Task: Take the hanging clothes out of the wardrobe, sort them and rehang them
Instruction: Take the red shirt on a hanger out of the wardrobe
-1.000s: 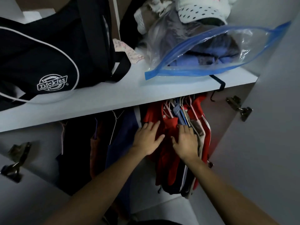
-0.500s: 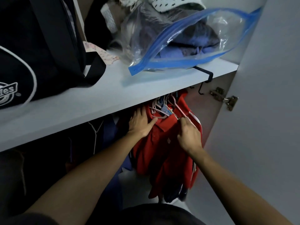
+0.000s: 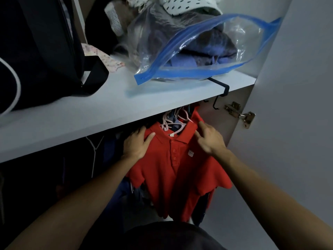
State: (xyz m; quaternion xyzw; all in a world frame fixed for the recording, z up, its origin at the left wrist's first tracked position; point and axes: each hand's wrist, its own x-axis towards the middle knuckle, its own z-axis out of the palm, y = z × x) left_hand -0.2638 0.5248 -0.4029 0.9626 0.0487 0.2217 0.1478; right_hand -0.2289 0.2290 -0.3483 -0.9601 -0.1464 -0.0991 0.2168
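Note:
A bunch of small clothes hangs under the white shelf (image 3: 115, 112) on pale pink hangers (image 3: 168, 121). The front piece is a red polo shirt (image 3: 173, 170), turned to face me. My left hand (image 3: 137, 143) grips the bunch at the shirt's left shoulder, thumb across the front. My right hand (image 3: 209, 139) lies on the shirt's right shoulder with its fingers spread and nearly straight. More red and dark garments (image 3: 203, 204) hang behind the polo. Where the hangers meet the rail is hidden by the shelf.
Dark clothes (image 3: 81, 159) hang to the left in shadow. On the shelf sit a black bag (image 3: 41, 51) and a clear blue-edged zip bag (image 3: 189, 51) of clothes. A black hook (image 3: 218, 98) hangs from the shelf edge. The open white door (image 3: 297, 141) with a brass hinge (image 3: 241, 114) stands at the right.
The bunch of red clothes has swung round and come toward me, so the polo's front now faces me. My right hand opened and moved to the shirt's shoulder. The view shifted right.

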